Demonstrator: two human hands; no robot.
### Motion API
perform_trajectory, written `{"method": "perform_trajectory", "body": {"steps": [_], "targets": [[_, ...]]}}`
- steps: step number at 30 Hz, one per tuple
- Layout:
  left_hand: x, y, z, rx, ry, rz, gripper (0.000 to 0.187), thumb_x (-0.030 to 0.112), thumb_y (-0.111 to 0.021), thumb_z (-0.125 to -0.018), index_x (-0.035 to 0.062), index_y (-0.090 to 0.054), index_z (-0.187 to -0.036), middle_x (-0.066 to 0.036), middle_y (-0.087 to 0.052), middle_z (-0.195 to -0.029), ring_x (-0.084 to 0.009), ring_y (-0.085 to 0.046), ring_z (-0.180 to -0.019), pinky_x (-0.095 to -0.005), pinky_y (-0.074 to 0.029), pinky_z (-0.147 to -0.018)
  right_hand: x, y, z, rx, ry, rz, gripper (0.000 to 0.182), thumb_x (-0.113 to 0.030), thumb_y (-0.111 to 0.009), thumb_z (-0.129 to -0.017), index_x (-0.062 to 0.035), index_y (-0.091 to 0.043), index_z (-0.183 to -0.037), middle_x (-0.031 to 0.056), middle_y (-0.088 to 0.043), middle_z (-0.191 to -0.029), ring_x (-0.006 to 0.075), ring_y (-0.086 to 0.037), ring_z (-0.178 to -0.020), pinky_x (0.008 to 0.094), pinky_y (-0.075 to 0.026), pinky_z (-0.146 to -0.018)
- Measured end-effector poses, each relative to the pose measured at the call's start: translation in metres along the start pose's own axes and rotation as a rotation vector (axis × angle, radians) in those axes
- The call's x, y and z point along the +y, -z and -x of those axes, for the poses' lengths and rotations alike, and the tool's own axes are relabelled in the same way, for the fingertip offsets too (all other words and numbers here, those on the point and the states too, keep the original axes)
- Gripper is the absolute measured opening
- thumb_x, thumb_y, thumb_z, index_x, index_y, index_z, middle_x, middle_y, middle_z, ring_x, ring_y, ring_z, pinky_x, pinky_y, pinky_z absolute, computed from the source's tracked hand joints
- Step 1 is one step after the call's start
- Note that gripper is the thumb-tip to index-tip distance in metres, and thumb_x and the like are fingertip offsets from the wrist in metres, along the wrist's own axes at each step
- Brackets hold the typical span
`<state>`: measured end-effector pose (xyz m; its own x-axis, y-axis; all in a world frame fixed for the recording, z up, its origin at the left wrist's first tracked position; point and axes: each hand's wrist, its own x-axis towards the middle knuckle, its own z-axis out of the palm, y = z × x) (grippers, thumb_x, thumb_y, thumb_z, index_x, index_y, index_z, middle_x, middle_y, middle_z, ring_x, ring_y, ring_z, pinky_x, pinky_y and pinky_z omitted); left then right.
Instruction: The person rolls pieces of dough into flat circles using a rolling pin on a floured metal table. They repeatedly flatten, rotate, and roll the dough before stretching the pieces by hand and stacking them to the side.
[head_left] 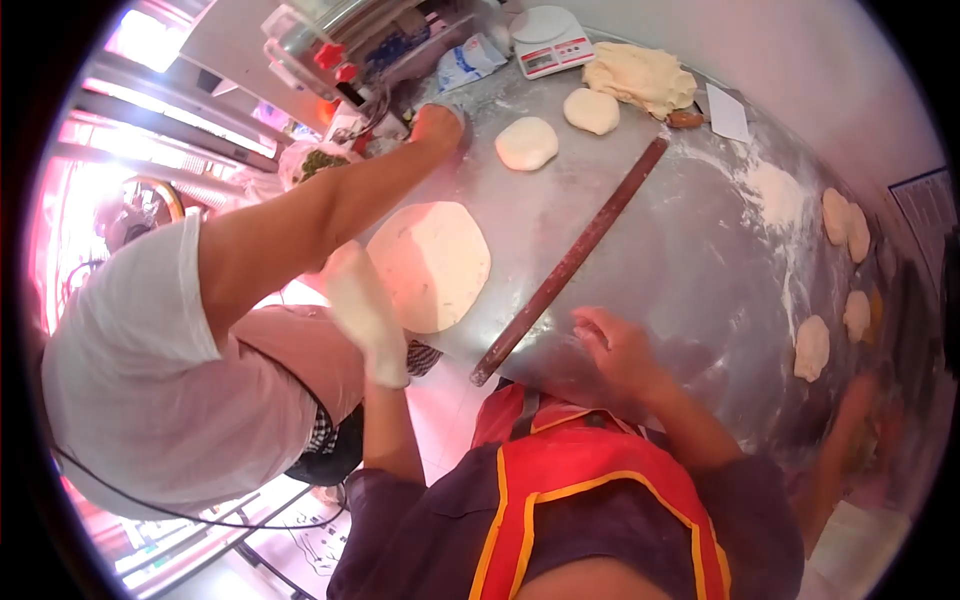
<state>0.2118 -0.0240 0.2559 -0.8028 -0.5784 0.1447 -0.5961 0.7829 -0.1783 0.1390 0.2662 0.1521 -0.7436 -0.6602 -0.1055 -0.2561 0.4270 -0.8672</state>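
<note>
1. two hands of the wearer are at the near side of a smooth grey metal bench: the left hand in a white, glove-like covering, the right hand bare.
2. the left hand is at the left edge of a wide, flat, round sheet of pale dough, which lies on the left part of the bench; its fingertips do not show clearly, so i cannot tell whether its grip is apart or together.
3. the right hand is over the bench's near edge, its grip loosely curled and apart, with nothing seen in it.
4. a long, dark red-brown wooden rolling pin lies slantwise between dough sheet and right hand, touching neither.
5. farther back sit two smooth, round, cream-coloured dough balls, a large, rough, yellowish dough lump and a white plastic kitchen scale.
6. loose white flour lies to the right, near small, oval, pale dough pieces.
7. at left, a white-shirted person reaches across, one hand by the bench's far-left edge.
</note>
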Motion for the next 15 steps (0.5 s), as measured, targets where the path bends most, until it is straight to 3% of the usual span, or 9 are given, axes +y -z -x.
{"method": "perform_trajectory", "body": {"steps": [1, 3, 5, 6, 7, 10, 11, 14, 15], "targets": [[0.004, -0.050, -0.003, -0.024, 0.017, 0.133, 0.030, 0.021, -0.060, -0.089, 0.0031, -0.057, -0.113, -0.014, -0.054, -0.114, -0.0321, -0.050, -0.104, -0.0391, -0.040, -0.086, 0.012, 0.001, 0.002, 0.029, -0.016, 0.015, 0.026, -0.017, -0.064, -0.093, -0.0090, -0.064, -0.118, 0.0154, -0.068, -0.106, 0.0348, -0.066, -0.093, 0.0402, -0.053, -0.078], [0.010, -0.178, -0.001, -0.081, 0.065, 0.533, 0.044, 0.026, -0.054, -0.096, 0.0028, -0.045, -0.132, -0.018, -0.042, -0.136, -0.0355, -0.036, -0.126, -0.0447, -0.027, -0.103, 0.049, 0.000, 0.006, 0.163, -0.003, 0.107, 0.032, -0.018, -0.062, -0.093, -0.0077, -0.061, -0.123, 0.0178, -0.066, -0.115, 0.0369, -0.064, -0.102, 0.0428, -0.051, -0.086], [0.037, -0.233, 0.006, -0.121, 0.056, 0.659, 0.059, 0.031, -0.048, -0.102, 0.0025, -0.034, -0.151, -0.022, -0.030, -0.158, -0.0388, -0.022, -0.148, -0.0503, -0.013, -0.120, 0.085, 0.008, 0.010, 0.317, -0.026, 0.208, 0.040, -0.019, -0.061, -0.094, -0.0054, -0.055, -0.131, 0.0211, -0.059, -0.126, 0.0396, -0.057, -0.114, 0.0461, -0.045, -0.096], [0.061, -0.219, 0.002, -0.182, 0.038, 0.605, 0.062, 0.032, -0.048, -0.102, 0.0032, -0.030, -0.154, -0.023, -0.026, -0.160, -0.0408, -0.017, -0.150, -0.0524, -0.008, -0.122, 0.101, 0.018, 0.013, 0.398, -0.053, 0.262, 0.046, -0.020, -0.060, -0.095, -0.0037, -0.050, -0.136, 0.0232, -0.054, -0.134, 0.0412, -0.052, -0.122, 0.0480, -0.041, -0.102], [0.074, -0.221, 0.001, -0.060, -0.015, 0.566, 0.062, 0.030, -0.052, -0.100, 0.0019, -0.033, -0.152, -0.025, -0.029, -0.158, -0.0430, -0.022, -0.148, -0.0555, -0.012, -0.120, 0.119, 0.026, 0.020, 0.475, -0.085, 0.317, 0.052, -0.021, -0.060, -0.095, -0.0021, -0.045, -0.141, 0.0254, -0.050, -0.141, 0.0428, -0.047, -0.129, 0.0500, -0.036, -0.109], [0.115, -0.212, -0.009, -0.040, -0.262, 0.686, 0.064, 0.027, -0.056, -0.098, 0.0003, -0.033, -0.151, -0.027, -0.030, -0.156, -0.0441, -0.023, -0.147, -0.0553, -0.015, -0.120, 0.175, 0.059, 0.032, 0.675, -0.287, 0.601, 0.067, -0.023, -0.058, -0.096, 0.0035, -0.028, -0.150, 0.0294, -0.030, -0.155, 0.0458, -0.028, -0.143, 0.0545, -0.019, -0.118], [0.131, -0.214, -0.013, -0.033, -0.377, 0.694, 0.065, 0.023, -0.058, -0.096, -0.0017, -0.032, -0.151, -0.028, -0.031, -0.156, -0.0453, -0.024, -0.146, -0.0542, -0.017, -0.120, 0.189, 0.072, 0.033, 0.649, -0.415, 0.571, 0.072, -0.026, -0.058, -0.096, 0.0049, -0.024, -0.152, 0.0319, -0.023, -0.157, 0.0470, -0.021, -0.146, 0.0558, -0.015, -0.120], [0.179, -0.207, -0.038, -0.100, -0.540, 0.754, 0.066, 0.022, -0.059, -0.096, -0.0047, -0.031, -0.150, -0.030, -0.030, -0.156, -0.0469, -0.023, -0.146, -0.0522, -0.017, -0.120, 0.212, 0.109, 0.000, 0.693, -0.424, 0.628, 0.072, -0.028, -0.058, -0.097, 0.0054, -0.024, -0.151, 0.0316, -0.023, -0.157, 0.0464, -0.022, -0.146, 0.0543, -0.016, -0.120], [0.188, -0.209, -0.047, -0.044, -0.509, 0.737, 0.067, 0.022, -0.059, -0.096, -0.0056, -0.031, -0.150, -0.031, -0.029, -0.155, -0.0473, -0.023, -0.146, -0.0516, -0.017, -0.120, 0.224, 0.121, -0.014, 0.749, -0.382, 0.624, 0.073, -0.028, -0.058, -0.097, 0.0058, -0.024, -0.151, 0.0318, -0.023, -0.156, 0.0463, -0.021, -0.146, 0.0536, -0.017, -0.120]]}}
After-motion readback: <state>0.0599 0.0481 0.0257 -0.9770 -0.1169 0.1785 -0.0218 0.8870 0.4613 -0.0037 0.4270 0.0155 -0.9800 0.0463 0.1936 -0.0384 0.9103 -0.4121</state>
